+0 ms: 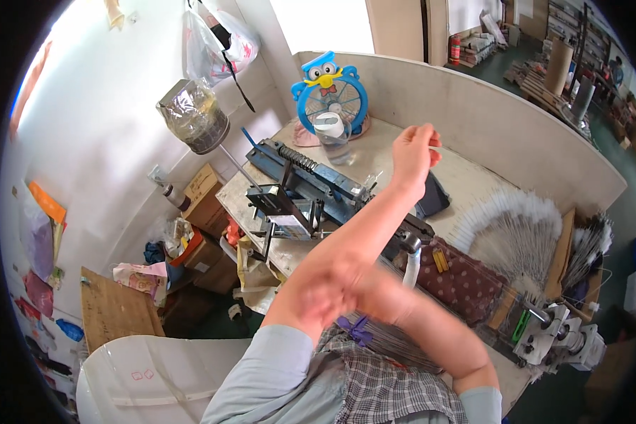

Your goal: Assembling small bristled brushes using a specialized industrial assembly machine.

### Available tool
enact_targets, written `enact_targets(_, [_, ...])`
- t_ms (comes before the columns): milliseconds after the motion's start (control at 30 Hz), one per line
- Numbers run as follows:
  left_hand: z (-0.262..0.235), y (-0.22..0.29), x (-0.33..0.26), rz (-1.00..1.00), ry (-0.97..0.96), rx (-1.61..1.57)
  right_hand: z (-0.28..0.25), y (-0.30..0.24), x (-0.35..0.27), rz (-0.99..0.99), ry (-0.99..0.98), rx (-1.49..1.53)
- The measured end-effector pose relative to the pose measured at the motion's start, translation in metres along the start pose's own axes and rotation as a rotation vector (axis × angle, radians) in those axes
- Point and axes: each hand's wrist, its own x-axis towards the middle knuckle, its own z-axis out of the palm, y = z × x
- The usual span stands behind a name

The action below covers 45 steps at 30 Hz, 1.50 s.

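Observation:
My left arm reaches up and across the workbench. My left hand [415,154] is raised over it with fingers curled in, and nothing shows in them. My right hand [339,288] lies against my left forearm near the elbow, its fingers smeared by motion. Beneath the left forearm is a blue metal bench device [300,166] with a coiled spring, partly covered by the arm. A dark flat object [433,196] rests on the bench beside the left wrist. Thin wire-like rods [403,346] lie in front of my checked apron [396,389], partly under the right arm.
A blue cartoon-shaped fan [331,99] and a clear jug [336,141] stand at the back. A plastic-wrapped lamp [194,116] leans in at left. White-tipped rods [509,233] fan out at right, near a dotted cloth [466,283] and a metal clamp-like machine [558,336].

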Motion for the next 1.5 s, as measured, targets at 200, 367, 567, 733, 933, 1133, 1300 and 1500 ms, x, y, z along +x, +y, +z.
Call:
enact_targets(200, [0.006, -0.002, 0.002, 0.046, -0.032, 0.023, 0.008, -0.074, -0.027, -1.058, 0.438, -0.281])
enact_targets(367, [0.017, -0.003, -0.002, 0.029, -0.111, 0.024, 0.049, -0.008, -0.029, -0.103, -0.259, 0.028])
enact_targets(567, [0.018, 0.010, 0.009, -0.036, -0.035, 0.022, 0.014, -0.028, -0.030, -0.873, 0.381, -0.657])
enact_targets(733, [0.027, 0.021, 0.012, 0.002, -0.069, 0.034, 0.014, -0.024, -0.048, -0.929, 0.122, -0.589])
enact_targets(933, [0.039, 0.012, 0.009, -0.012, -0.110, 0.042, 0.034, 0.002, -0.028, -0.730, -0.087, -0.276])
enact_targets(1133, [0.043, 0.034, 0.006, 0.072, -0.170, 0.092, -0.019, 0.058, -0.049, -0.005, 0.026, -0.276])
enact_targets(1300, [0.044, 0.042, 0.005, 0.166, -0.214, 0.167, -0.006, 0.027, -0.062, -0.121, -0.024, -0.305])
enact_targets(1500, [0.044, 0.034, 0.004, 0.080, -0.205, 0.130, 0.009, 0.006, -0.052, -0.578, 0.015, -0.546])
